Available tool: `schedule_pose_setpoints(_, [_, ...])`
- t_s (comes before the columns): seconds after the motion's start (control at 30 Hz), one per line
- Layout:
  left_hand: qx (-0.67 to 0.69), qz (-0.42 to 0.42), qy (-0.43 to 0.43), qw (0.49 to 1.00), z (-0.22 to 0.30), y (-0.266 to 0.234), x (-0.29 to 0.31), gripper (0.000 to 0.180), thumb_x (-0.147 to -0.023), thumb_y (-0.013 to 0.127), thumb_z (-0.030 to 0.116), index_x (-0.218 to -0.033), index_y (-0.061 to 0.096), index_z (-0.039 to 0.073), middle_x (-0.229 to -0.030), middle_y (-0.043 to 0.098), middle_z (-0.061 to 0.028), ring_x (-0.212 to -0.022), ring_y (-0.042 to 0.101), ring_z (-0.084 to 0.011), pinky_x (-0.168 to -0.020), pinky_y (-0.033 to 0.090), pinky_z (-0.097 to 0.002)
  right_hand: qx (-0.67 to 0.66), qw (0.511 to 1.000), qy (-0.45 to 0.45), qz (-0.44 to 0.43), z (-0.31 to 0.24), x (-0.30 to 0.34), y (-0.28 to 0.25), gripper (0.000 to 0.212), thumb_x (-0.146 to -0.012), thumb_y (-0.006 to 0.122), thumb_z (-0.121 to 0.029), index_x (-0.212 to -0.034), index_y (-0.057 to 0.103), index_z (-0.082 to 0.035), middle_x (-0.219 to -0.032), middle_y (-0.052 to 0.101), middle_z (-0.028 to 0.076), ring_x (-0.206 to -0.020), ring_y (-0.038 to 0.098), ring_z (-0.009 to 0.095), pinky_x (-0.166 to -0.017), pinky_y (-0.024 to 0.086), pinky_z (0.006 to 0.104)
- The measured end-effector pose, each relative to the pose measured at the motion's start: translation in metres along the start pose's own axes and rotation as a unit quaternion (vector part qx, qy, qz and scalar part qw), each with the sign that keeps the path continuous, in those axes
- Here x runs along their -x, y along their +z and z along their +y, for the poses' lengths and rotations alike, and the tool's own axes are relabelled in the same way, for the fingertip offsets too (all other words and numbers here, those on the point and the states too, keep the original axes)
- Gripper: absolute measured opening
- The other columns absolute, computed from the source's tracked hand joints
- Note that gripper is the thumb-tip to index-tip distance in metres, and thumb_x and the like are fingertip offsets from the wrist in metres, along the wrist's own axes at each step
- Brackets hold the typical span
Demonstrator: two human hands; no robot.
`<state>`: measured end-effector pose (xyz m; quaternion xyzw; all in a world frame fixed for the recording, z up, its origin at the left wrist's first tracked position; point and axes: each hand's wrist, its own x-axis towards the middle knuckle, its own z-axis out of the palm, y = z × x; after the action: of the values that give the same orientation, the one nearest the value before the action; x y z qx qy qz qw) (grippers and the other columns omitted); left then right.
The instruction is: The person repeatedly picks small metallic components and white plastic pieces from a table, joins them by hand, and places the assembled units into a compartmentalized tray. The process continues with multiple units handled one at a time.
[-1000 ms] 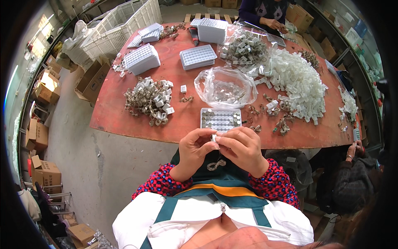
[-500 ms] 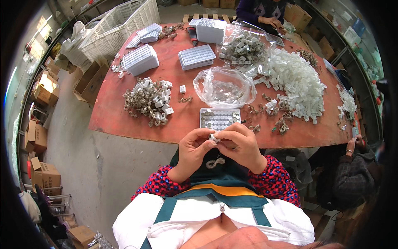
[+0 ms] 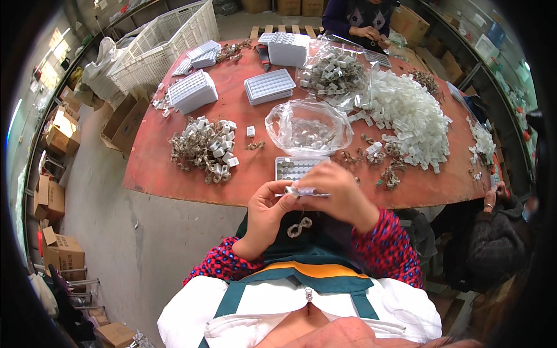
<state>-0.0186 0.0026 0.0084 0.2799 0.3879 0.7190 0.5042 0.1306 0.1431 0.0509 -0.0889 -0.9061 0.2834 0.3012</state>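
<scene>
My left hand (image 3: pixel 266 216) pinches a small white plastic case (image 3: pixel 292 190) between thumb and fingertips, just in front of the table's near edge. A looped bundle of thin wire (image 3: pixel 299 228) dangles below it over my dark apron. My right hand (image 3: pixel 344 194) is reaching over the near part of a white tray (image 3: pixel 303 158) with rows of pockets; motion smears its fingers, so what they hold cannot be made out. Several small silvery discs (image 3: pixel 284 165) lie in the tray's left pockets. Behind it sits an open clear plastic bag (image 3: pixel 272 129) of similar discs.
Left is a heap of wired white cases (image 3: pixel 209 145); right, a large pile of translucent white pieces (image 3: pixel 409 116). Stacked trays (image 3: pixel 192 93) stand farther back on the red table (image 3: pixel 174 184). One person (image 3: pixel 362 23) works across it, another (image 3: pixel 493 232) at the right.
My right hand has left the white case and moved up and right over the tray. My left hand keeps the case. The view has shifted slightly.
</scene>
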Motion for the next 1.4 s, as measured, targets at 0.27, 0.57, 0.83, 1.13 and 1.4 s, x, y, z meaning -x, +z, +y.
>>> schedule_pose_setpoints(0.27, [0.092, 0.007, -0.082, 0.992, 0.01, 0.004, -0.001, 0.044, -0.098, 0.064, 0.002, -0.14, 0.05, -0.002, -0.117, 0.061, -0.0103, -0.101, 0.07, -0.0201, -0.095, 0.059, -0.0363, 0.209, 0.957, 0.197, -0.039, 0.124, -0.069, -0.008, 0.025, -0.085, 0.075, -0.026, -0.105, 0.076, -0.013, -0.099, 0.073, 0.009, -0.102, 0.067, 0.03, -0.09, 0.053, 0.042])
schedule_pose_setpoints(0.57, [0.077, -0.01, -0.083, 0.993, 0.008, -0.003, -0.002, 0.042, -0.1, 0.062, 0.003, -0.141, 0.052, 0.001, -0.132, 0.06, -0.0171, -0.104, 0.068, -0.0191, -0.097, 0.058, -0.0348, 0.226, 0.95, 0.183, -0.112, 0.142, -0.079, 0.013, 0.019, -0.087, 0.072, -0.026, -0.099, 0.075, -0.013, -0.104, 0.07, 0.008, -0.108, 0.063, 0.03, -0.09, 0.051, 0.0442])
schedule_pose_setpoints(0.83, [0.167, 0.012, -0.097, 0.981, 0.007, -0.013, -0.009, 0.03, -0.106, 0.053, 0.014, -0.133, 0.056, 0.0, -0.124, 0.065, -0.0198, -0.097, 0.072, -0.0215, -0.092, 0.061, -0.0393, -0.005, 0.976, 0.216, 0.029, 0.112, -0.068, -0.007, 0.018, -0.088, 0.071, -0.018, -0.099, 0.071, -0.004, -0.091, 0.074, 0.013, -0.085, 0.07, 0.033, -0.075, 0.053, 0.0422])
schedule_pose_setpoints(1.13, [0.144, 0.012, -0.116, 0.983, 0.007, -0.006, -0.006, 0.03, -0.106, 0.055, 0.016, -0.131, 0.058, 0.0, -0.123, 0.066, -0.0186, -0.094, 0.072, -0.0194, -0.09, 0.061, -0.0374, 0.227, 0.919, 0.284, -0.154, 0.137, -0.082, 0.015, 0.03, -0.081, 0.077, -0.036, -0.103, 0.076, -0.016, -0.104, 0.072, 0.007, -0.105, 0.066, 0.031, -0.093, 0.046, 0.0485])
schedule_pose_setpoints(1.4, [0.143, 0.009, -0.113, 0.983, 0.009, -0.011, -0.011, 0.031, -0.106, 0.056, 0.017, -0.131, 0.058, 0.0, -0.122, 0.067, -0.0154, -0.094, 0.072, -0.0178, -0.089, 0.061, -0.0346, -0.025, 0.981, 0.19, 0.006, 0.133, -0.074, -0.002, 0.016, -0.088, 0.072, -0.012, -0.098, 0.071, 0.0, -0.083, 0.07, 0.012, -0.075, 0.065, 0.024, -0.07, 0.051, 0.0347])
